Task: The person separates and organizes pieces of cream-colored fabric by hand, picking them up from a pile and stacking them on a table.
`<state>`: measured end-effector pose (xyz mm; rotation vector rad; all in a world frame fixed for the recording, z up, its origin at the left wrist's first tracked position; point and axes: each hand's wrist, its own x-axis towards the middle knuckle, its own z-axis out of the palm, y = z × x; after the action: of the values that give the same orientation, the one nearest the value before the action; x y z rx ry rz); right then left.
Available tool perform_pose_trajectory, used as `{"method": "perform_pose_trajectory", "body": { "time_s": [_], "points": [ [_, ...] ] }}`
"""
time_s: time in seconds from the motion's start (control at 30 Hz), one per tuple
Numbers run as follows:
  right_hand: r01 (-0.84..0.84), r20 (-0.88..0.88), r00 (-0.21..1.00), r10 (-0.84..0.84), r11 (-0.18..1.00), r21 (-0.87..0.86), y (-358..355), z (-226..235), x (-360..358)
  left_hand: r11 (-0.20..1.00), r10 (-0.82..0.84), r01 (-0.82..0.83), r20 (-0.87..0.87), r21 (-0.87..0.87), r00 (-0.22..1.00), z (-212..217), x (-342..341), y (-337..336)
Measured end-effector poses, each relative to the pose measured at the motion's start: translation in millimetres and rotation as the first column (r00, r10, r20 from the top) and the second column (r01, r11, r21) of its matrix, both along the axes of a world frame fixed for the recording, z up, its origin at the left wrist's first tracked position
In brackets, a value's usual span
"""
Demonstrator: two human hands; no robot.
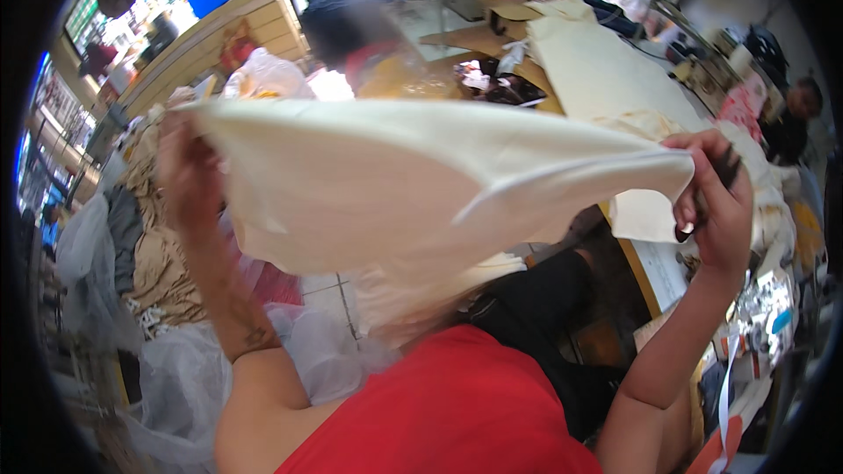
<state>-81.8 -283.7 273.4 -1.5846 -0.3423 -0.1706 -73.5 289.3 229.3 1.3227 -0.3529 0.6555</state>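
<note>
— Where's the cloth [395,184]?
— Raised and stretched between both hands. The left hand [184,171] is closed on one corner, the right hand [716,206] pinches the other, also gripping a dark tool [727,167].
— Containers?
— Plastic bags [176,377] on the floor; contents unclear.

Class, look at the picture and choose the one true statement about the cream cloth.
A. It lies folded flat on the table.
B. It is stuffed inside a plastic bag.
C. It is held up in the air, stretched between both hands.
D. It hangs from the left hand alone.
C: the cream cloth is raised and spread between the left hand at one corner and the right hand at the other.
</note>
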Motion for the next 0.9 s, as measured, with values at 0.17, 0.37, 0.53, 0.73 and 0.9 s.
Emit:
{"method": "perform_pose_trajectory", "body": {
  "time_s": [0.17,0.37,0.53,0.73,0.9],
  "points": [
    [-0.005,-0.309,0.946,0.102,0.954,0.298,69,-58,105,1.0,-0.025,0.026,-0.364,-0.002,0.931,-50,71,16],
    [-0.075,0.052,0.997,0.056,0.854,0.515,123,-39,125,0.936,0.33,-0.3,0.164,-0.184,0.93,3,31,73],
    [0.018,-0.044,0.999,-0.019,1.0,-0.01,95,-103,91,0.915,0.401,-0.389,-0.15,0.107,0.904,-51,-48,62],
    [0.037,-0.04,0.997,-0.073,0.821,-0.569,72,-275,59,0.698,0.584,-0.204,-0.381,0.687,0.717,-274,-96,25],
    [0.049,0.088,0.994,0.067,0.441,-0.896,46,-334,19,0.426,0.586,0.39,-0.578,0.816,0.568,-379,-133,-42]
  ]
}}
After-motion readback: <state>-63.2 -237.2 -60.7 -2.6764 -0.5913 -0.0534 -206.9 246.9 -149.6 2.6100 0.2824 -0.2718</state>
